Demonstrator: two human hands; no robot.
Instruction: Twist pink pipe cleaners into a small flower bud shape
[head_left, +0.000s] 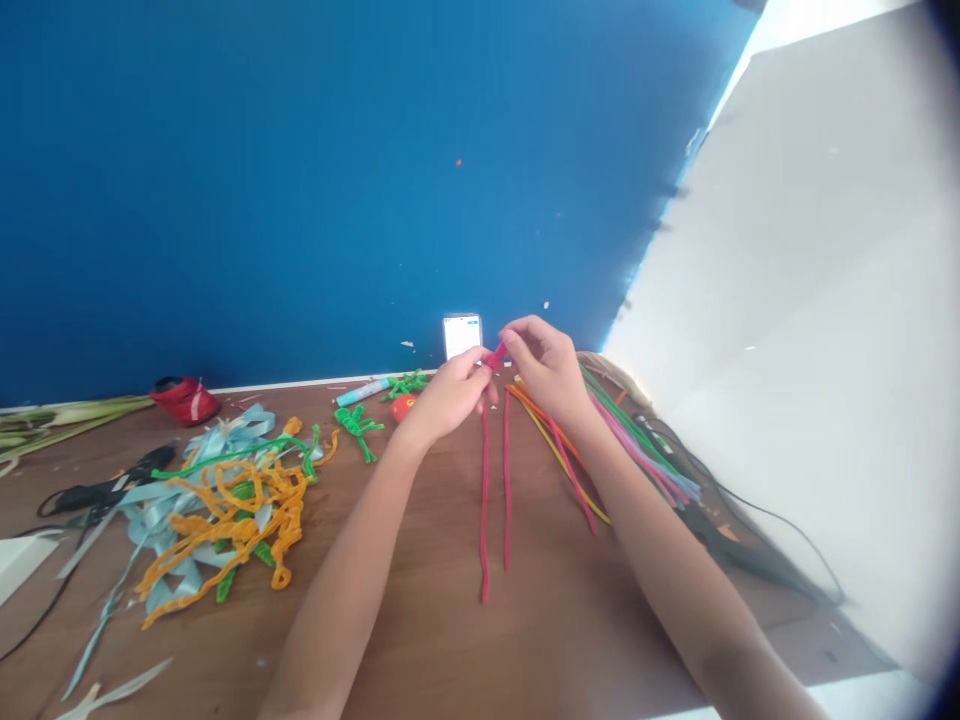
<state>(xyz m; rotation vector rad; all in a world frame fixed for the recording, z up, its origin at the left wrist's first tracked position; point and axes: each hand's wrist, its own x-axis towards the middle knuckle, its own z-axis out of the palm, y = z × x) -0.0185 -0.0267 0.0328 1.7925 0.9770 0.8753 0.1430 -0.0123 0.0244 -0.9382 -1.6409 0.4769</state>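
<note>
Between my two hands is a short red pipe-cleaner piece (pixel 496 355), which looks twisted or coiled. My left hand (pixel 455 390) is closed on its lower end. The fingertips of my right hand (pixel 541 360) pinch its upper end. Below the hands, a long red pipe cleaner (pixel 485 500) and a second red strand (pixel 508 485) run toward me over the brown table (pixel 450 640). I cannot tell whether these strands join the held piece. Behind my left hand, a phone (pixel 461 334) with a lit screen leans against the blue wall.
Orange pipe cleaners (pixel 247 500) and light blue ribbon (pixel 157 505) lie tangled at left. Near them are a green pipe-cleaner figure (pixel 356 424), a red ball-like object (pixel 403 406) and a red pouch-like item (pixel 185 400). Green and pink pipe cleaners (pixel 637 445) lie by my right forearm.
</note>
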